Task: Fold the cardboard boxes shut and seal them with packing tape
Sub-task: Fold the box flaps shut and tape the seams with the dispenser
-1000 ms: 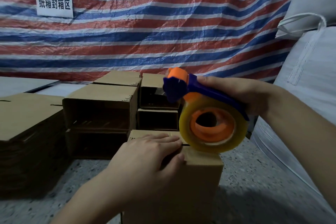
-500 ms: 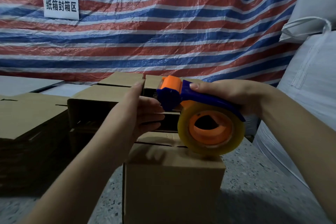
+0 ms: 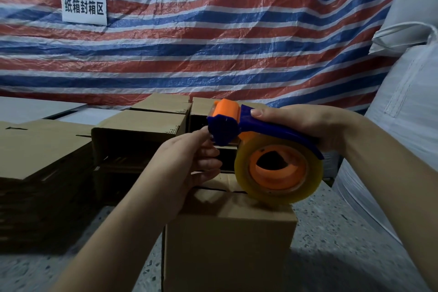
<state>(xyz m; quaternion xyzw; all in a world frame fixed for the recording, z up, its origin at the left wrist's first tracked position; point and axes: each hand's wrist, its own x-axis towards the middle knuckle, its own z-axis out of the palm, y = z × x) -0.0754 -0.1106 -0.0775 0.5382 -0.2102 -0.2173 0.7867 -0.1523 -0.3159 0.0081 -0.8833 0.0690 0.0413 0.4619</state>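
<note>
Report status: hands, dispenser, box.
Right hand grips tape dispenser over closed box. Left hand fingering dispenser's front end. No tape laid yet. Nothing blocking.

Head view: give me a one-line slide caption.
Right hand holds tape dispenser over closed cardboard box; left hand reaches its front.

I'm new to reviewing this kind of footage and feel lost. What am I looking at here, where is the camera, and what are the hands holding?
There is no machine: a person works with bare hands, and the one camera sits on their head, looking forward and down. The right hand grips a blue and orange tape dispenser loaded with a clear tape roll. The left hand reaches to the dispenser's front end, fingertips at it; whether it pinches the tape end is too small to tell. Below stands a cardboard box, flaps folded shut, on a speckled floor. More boxes are stacked behind, before a striped tarp bearing a white sign.
</note>
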